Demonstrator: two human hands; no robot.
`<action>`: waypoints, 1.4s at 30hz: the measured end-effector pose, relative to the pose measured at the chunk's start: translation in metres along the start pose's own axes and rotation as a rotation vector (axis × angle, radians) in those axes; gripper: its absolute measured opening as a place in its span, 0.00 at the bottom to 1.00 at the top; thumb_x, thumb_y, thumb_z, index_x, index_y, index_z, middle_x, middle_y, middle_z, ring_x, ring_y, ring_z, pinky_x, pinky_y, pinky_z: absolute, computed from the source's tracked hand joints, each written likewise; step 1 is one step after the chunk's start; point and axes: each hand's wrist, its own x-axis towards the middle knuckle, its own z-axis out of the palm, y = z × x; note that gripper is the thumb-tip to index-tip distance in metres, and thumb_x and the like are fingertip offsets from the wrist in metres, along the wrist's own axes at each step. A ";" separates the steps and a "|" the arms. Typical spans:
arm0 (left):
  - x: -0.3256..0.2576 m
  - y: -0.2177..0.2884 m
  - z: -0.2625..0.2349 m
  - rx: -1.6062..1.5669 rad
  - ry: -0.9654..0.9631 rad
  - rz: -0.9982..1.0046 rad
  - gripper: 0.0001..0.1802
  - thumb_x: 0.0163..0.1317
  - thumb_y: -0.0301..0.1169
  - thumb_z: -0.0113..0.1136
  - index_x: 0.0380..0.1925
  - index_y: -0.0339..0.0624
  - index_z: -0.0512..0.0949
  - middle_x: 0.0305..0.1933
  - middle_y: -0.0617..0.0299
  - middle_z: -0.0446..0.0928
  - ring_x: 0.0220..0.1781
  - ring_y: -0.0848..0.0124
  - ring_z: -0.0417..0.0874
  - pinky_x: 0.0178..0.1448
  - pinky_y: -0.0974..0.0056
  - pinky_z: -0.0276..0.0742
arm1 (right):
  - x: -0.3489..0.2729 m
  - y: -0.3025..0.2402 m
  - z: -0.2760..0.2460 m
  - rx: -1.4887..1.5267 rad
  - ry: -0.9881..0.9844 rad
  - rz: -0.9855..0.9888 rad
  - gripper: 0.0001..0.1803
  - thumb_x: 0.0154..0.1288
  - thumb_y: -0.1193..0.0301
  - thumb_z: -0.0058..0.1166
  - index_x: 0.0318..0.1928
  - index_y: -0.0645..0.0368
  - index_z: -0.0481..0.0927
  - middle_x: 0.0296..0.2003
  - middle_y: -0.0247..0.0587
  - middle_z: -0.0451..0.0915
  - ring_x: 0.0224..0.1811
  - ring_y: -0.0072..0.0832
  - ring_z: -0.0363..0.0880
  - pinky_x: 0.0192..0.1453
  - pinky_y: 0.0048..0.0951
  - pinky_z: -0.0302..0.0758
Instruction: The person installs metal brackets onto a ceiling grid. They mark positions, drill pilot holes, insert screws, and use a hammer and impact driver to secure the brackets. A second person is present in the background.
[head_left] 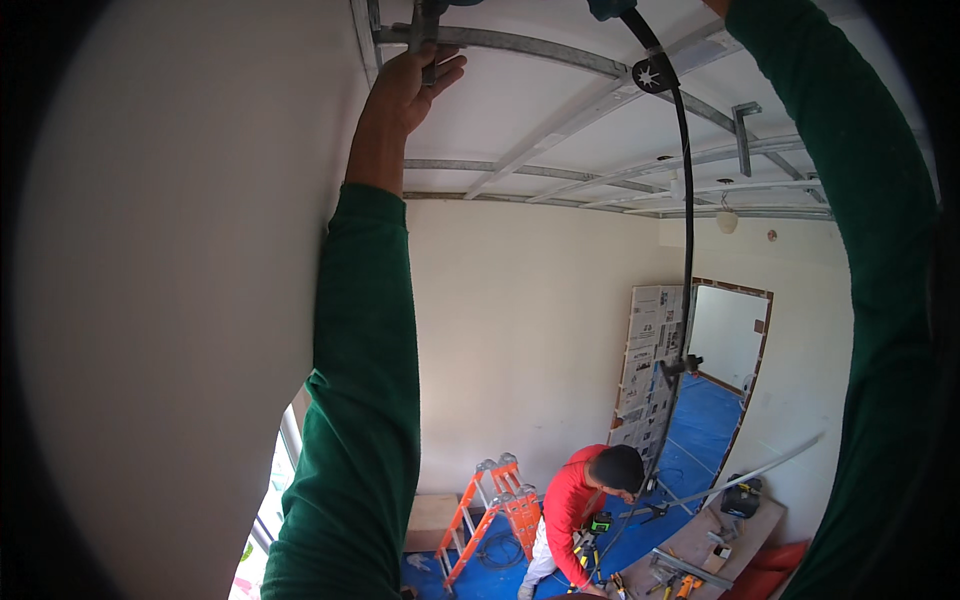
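Observation:
My left hand is raised to the ceiling frame at the top left. A short upright metal bracket is between its thumb and fingers, against a metal ceiling channel; the fingertips stick out to the right. My right arm reaches up past the top edge, so its hand is out of sight. Near it, the end of a dark power tool shows at the top, mostly cut off. From the tool hangs a black power cord, with a round black tag on it.
Another metal bracket hangs from the grid. Far below, a co-worker in a red top bends beside an orange stepladder. Tools lie on a board. A blue sheet covers the floor toward the doorway. A wall rises close on my left.

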 end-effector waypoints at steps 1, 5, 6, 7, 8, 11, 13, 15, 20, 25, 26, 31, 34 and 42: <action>0.000 -0.001 0.000 -0.014 -0.015 0.000 0.20 0.84 0.30 0.48 0.66 0.24 0.67 0.59 0.39 0.80 0.64 0.47 0.84 0.72 0.50 0.87 | 0.002 -0.002 -0.001 -0.013 0.002 0.005 0.14 0.75 0.69 0.64 0.47 0.72 0.86 0.34 0.46 0.84 0.31 0.32 0.82 0.35 0.34 0.82; -0.008 -0.007 -0.007 -0.263 -0.072 -0.008 0.23 0.82 0.29 0.52 0.68 0.21 0.66 0.62 0.37 0.79 0.68 0.44 0.81 0.74 0.47 0.82 | 0.006 -0.007 -0.006 0.000 -0.038 0.009 0.14 0.76 0.69 0.63 0.48 0.71 0.85 0.35 0.46 0.84 0.32 0.32 0.82 0.36 0.33 0.83; -0.009 -0.007 -0.010 -0.307 -0.127 0.009 0.26 0.81 0.31 0.52 0.70 0.21 0.64 0.66 0.34 0.75 0.73 0.41 0.74 0.78 0.44 0.75 | 0.007 -0.008 -0.008 -0.011 -0.045 0.009 0.14 0.76 0.68 0.63 0.48 0.71 0.85 0.35 0.46 0.84 0.32 0.32 0.82 0.36 0.33 0.83; -0.009 -0.008 -0.014 -0.358 -0.161 0.007 0.30 0.81 0.33 0.53 0.72 0.20 0.61 0.70 0.31 0.71 0.78 0.38 0.68 0.83 0.40 0.68 | 0.009 -0.008 -0.008 -0.023 -0.054 0.012 0.14 0.77 0.68 0.63 0.49 0.71 0.84 0.36 0.46 0.84 0.32 0.32 0.82 0.37 0.33 0.83; -0.009 -0.010 -0.018 -0.389 -0.208 0.006 0.33 0.81 0.35 0.53 0.74 0.20 0.59 0.75 0.27 0.67 0.82 0.36 0.62 0.87 0.36 0.61 | 0.011 -0.009 -0.009 -0.036 -0.059 0.008 0.15 0.77 0.68 0.63 0.49 0.71 0.84 0.36 0.46 0.84 0.33 0.32 0.83 0.37 0.33 0.83; -0.014 -0.024 -0.031 -0.858 -0.409 -0.045 0.42 0.78 0.39 0.54 0.79 0.21 0.50 0.82 0.28 0.56 0.87 0.36 0.51 0.91 0.36 0.46 | 0.016 -0.010 -0.008 -0.047 -0.080 0.001 0.16 0.76 0.66 0.63 0.50 0.71 0.83 0.37 0.46 0.84 0.34 0.32 0.83 0.38 0.34 0.83; -0.015 -0.052 -0.026 -0.912 -0.468 0.023 0.45 0.76 0.39 0.54 0.80 0.21 0.46 0.85 0.30 0.51 0.89 0.37 0.47 0.92 0.37 0.40 | 0.019 -0.012 -0.006 -0.040 -0.097 0.004 0.17 0.76 0.66 0.63 0.50 0.71 0.83 0.37 0.47 0.84 0.34 0.32 0.83 0.38 0.34 0.83; -0.018 -0.083 -0.019 -0.932 -0.362 0.013 0.47 0.71 0.32 0.54 0.82 0.24 0.43 0.87 0.35 0.48 0.89 0.40 0.46 0.92 0.39 0.41 | 0.018 -0.014 -0.005 -0.051 -0.087 0.000 0.17 0.77 0.66 0.63 0.51 0.71 0.83 0.37 0.47 0.84 0.34 0.32 0.83 0.39 0.34 0.83; 0.033 -0.113 0.029 -0.452 -0.122 0.251 0.29 0.75 0.31 0.61 0.72 0.36 0.67 0.75 0.49 0.68 0.82 0.53 0.63 0.88 0.47 0.53 | 0.017 -0.022 -0.004 -0.099 -0.054 0.050 0.18 0.77 0.65 0.63 0.52 0.70 0.82 0.37 0.46 0.84 0.34 0.31 0.83 0.38 0.33 0.84; 0.100 -0.088 0.052 -0.617 -0.020 0.228 0.16 0.74 0.27 0.64 0.58 0.38 0.77 0.64 0.58 0.78 0.71 0.65 0.76 0.78 0.55 0.67 | 0.021 -0.024 -0.007 -0.073 -0.119 0.030 0.18 0.76 0.66 0.65 0.52 0.70 0.82 0.37 0.47 0.84 0.33 0.31 0.84 0.37 0.31 0.85; 0.104 -0.088 0.052 -0.655 0.043 0.174 0.16 0.73 0.25 0.64 0.58 0.39 0.77 0.63 0.57 0.78 0.70 0.65 0.77 0.76 0.57 0.70 | 0.021 -0.024 -0.007 -0.073 -0.098 0.034 0.18 0.75 0.66 0.65 0.52 0.70 0.81 0.37 0.47 0.84 0.33 0.31 0.84 0.37 0.31 0.86; 0.110 -0.104 0.039 1.110 0.327 0.974 0.13 0.74 0.19 0.59 0.56 0.34 0.79 0.58 0.46 0.83 0.62 0.56 0.83 0.66 0.54 0.81 | 0.019 -0.019 -0.011 -0.087 -0.042 -0.001 0.19 0.73 0.68 0.67 0.54 0.71 0.80 0.38 0.48 0.85 0.32 0.30 0.86 0.36 0.29 0.87; 0.119 -0.103 0.029 1.098 0.232 0.870 0.13 0.74 0.19 0.58 0.57 0.33 0.80 0.57 0.47 0.83 0.61 0.54 0.83 0.62 0.56 0.81 | 0.017 -0.015 -0.007 -0.101 -0.037 -0.016 0.21 0.73 0.68 0.68 0.56 0.71 0.79 0.38 0.47 0.85 0.31 0.28 0.85 0.34 0.26 0.87; 0.121 -0.108 0.015 1.028 0.173 1.197 0.14 0.64 0.14 0.59 0.49 0.34 0.80 0.53 0.46 0.83 0.56 0.51 0.85 0.60 0.57 0.82 | 0.016 -0.005 0.000 -0.092 0.033 0.055 0.16 0.73 0.67 0.68 0.51 0.66 0.80 0.35 0.42 0.84 0.29 0.25 0.84 0.32 0.24 0.86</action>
